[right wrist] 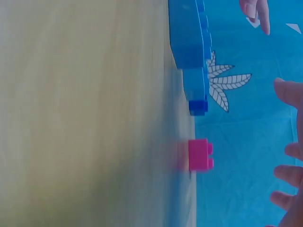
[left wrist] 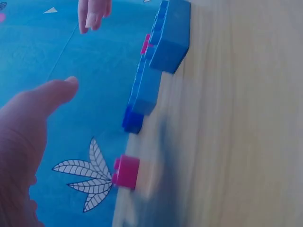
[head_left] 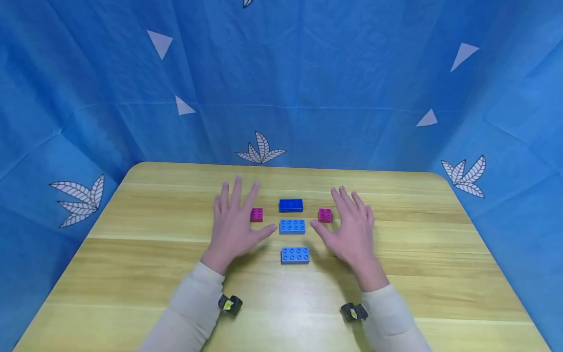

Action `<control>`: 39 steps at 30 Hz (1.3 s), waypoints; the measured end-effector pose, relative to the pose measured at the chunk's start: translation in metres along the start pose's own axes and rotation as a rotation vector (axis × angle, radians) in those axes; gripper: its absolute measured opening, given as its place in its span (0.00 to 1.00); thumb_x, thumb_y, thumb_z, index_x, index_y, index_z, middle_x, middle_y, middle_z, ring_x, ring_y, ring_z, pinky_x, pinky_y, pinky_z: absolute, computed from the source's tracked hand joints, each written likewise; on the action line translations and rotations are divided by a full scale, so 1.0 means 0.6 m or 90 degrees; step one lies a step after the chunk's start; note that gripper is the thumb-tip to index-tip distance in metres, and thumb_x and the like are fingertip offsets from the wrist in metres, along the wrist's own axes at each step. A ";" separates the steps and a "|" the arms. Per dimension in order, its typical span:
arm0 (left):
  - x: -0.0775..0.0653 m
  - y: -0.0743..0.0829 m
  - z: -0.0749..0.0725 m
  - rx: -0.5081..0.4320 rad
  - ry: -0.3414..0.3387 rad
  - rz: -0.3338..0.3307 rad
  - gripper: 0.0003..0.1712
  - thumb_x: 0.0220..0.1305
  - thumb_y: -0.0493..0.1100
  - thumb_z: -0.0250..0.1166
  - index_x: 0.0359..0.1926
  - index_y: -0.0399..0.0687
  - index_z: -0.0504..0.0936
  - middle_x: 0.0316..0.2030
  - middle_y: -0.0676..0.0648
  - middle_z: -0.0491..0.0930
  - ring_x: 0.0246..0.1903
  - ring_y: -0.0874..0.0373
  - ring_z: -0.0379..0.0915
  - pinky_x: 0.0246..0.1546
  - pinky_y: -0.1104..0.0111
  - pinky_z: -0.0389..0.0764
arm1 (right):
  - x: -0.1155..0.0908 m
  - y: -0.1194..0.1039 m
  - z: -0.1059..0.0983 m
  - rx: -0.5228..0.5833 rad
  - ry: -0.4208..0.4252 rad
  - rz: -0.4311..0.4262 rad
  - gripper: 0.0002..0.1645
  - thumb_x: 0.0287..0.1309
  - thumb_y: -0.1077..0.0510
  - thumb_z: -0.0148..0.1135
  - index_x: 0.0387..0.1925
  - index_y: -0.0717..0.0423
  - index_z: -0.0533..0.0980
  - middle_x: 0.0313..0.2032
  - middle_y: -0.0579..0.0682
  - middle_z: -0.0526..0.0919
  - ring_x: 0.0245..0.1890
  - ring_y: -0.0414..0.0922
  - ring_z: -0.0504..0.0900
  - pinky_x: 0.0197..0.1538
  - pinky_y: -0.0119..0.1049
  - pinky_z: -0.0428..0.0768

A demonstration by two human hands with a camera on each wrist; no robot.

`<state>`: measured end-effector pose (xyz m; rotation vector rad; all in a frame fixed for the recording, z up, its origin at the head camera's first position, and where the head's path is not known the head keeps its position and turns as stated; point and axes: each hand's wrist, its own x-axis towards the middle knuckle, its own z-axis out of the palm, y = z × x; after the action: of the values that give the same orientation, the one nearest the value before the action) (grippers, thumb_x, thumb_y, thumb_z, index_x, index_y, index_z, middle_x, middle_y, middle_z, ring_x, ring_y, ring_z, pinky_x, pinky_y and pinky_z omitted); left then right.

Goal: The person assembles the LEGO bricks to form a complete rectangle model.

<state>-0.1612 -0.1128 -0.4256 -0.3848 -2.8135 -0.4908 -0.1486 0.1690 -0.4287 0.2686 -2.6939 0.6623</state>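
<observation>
Blue bricks [head_left: 292, 227] are sitting in a column on the table [head_left: 440, 274], pink bricks [head_left: 325, 215] flanking them, and the left grip [head_left: 233, 227] and right grip [head_left: 354, 232] are hovering, fingers splayed wide!

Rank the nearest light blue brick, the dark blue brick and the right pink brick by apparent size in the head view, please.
1. Nearest light blue brick
2. Dark blue brick
3. Right pink brick
The first sits nearest, which may enlarge it.

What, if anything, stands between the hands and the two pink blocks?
Nothing visible: in the wrist views, open space separates the left hand from the left pink block, and right hand from right pink block.
</observation>
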 end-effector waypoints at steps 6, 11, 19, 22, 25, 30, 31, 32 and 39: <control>-0.011 0.013 0.007 -0.033 -0.006 0.020 0.61 0.53 0.77 0.63 0.80 0.61 0.48 0.78 0.41 0.36 0.74 0.34 0.31 0.66 0.35 0.45 | -0.003 -0.014 0.013 0.073 -0.002 -0.013 0.52 0.54 0.30 0.66 0.73 0.49 0.64 0.70 0.54 0.67 0.69 0.59 0.62 0.64 0.66 0.54; -0.019 0.023 0.017 -0.057 -0.004 0.022 0.60 0.53 0.75 0.65 0.80 0.60 0.49 0.78 0.40 0.41 0.73 0.33 0.40 0.64 0.36 0.51 | -0.005 -0.023 0.021 0.146 -0.045 0.014 0.48 0.55 0.35 0.70 0.72 0.48 0.66 0.68 0.52 0.70 0.67 0.59 0.65 0.63 0.65 0.61; -0.034 0.036 0.038 -0.125 0.023 0.041 0.57 0.54 0.70 0.69 0.78 0.54 0.56 0.73 0.39 0.54 0.67 0.40 0.54 0.61 0.42 0.64 | -0.006 -0.028 0.034 0.224 -0.099 0.031 0.44 0.53 0.44 0.75 0.68 0.56 0.70 0.56 0.57 0.79 0.51 0.54 0.78 0.50 0.52 0.78; -0.039 0.042 0.043 -0.166 0.028 0.047 0.54 0.54 0.66 0.71 0.76 0.51 0.61 0.70 0.41 0.60 0.66 0.43 0.58 0.60 0.45 0.66 | -0.007 -0.028 0.039 0.231 -0.104 0.032 0.42 0.51 0.46 0.77 0.65 0.57 0.73 0.54 0.56 0.80 0.48 0.53 0.79 0.46 0.50 0.78; -0.044 0.047 0.048 -0.201 0.022 0.043 0.49 0.54 0.64 0.72 0.71 0.49 0.68 0.65 0.43 0.66 0.63 0.46 0.63 0.59 0.48 0.69 | -0.009 -0.029 0.042 0.234 -0.118 0.039 0.40 0.50 0.48 0.78 0.63 0.56 0.75 0.54 0.54 0.81 0.46 0.51 0.80 0.45 0.49 0.79; -0.051 0.054 0.052 -0.236 -0.016 0.032 0.40 0.56 0.63 0.72 0.64 0.48 0.76 0.57 0.48 0.75 0.57 0.48 0.71 0.56 0.49 0.72 | -0.010 -0.027 0.048 0.243 -0.142 0.050 0.38 0.50 0.51 0.79 0.62 0.55 0.76 0.56 0.53 0.80 0.44 0.50 0.82 0.45 0.48 0.80; -0.052 0.054 0.053 -0.241 -0.027 0.033 0.38 0.56 0.63 0.72 0.62 0.48 0.77 0.55 0.48 0.76 0.55 0.49 0.73 0.55 0.50 0.73 | -0.010 -0.026 0.049 0.245 -0.143 0.051 0.38 0.49 0.52 0.79 0.62 0.56 0.76 0.56 0.53 0.80 0.44 0.50 0.82 0.45 0.48 0.80; -0.053 0.054 0.054 -0.244 -0.041 0.034 0.36 0.56 0.62 0.72 0.60 0.48 0.78 0.54 0.50 0.77 0.54 0.51 0.73 0.55 0.52 0.74 | -0.010 -0.025 0.051 0.245 -0.143 0.052 0.38 0.49 0.53 0.79 0.61 0.56 0.76 0.55 0.54 0.81 0.44 0.50 0.82 0.45 0.49 0.81; -0.060 0.047 0.064 -0.285 -0.135 0.044 0.32 0.55 0.61 0.74 0.55 0.49 0.82 0.45 0.55 0.78 0.39 0.59 0.72 0.43 0.64 0.76 | -0.007 -0.025 0.064 0.238 -0.166 0.069 0.36 0.49 0.54 0.80 0.60 0.56 0.77 0.52 0.52 0.82 0.45 0.49 0.83 0.47 0.48 0.81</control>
<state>-0.1272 -0.0808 -0.4627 -0.6534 -2.8566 -1.1304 -0.1522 0.1378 -0.4559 0.3235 -2.8255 1.2444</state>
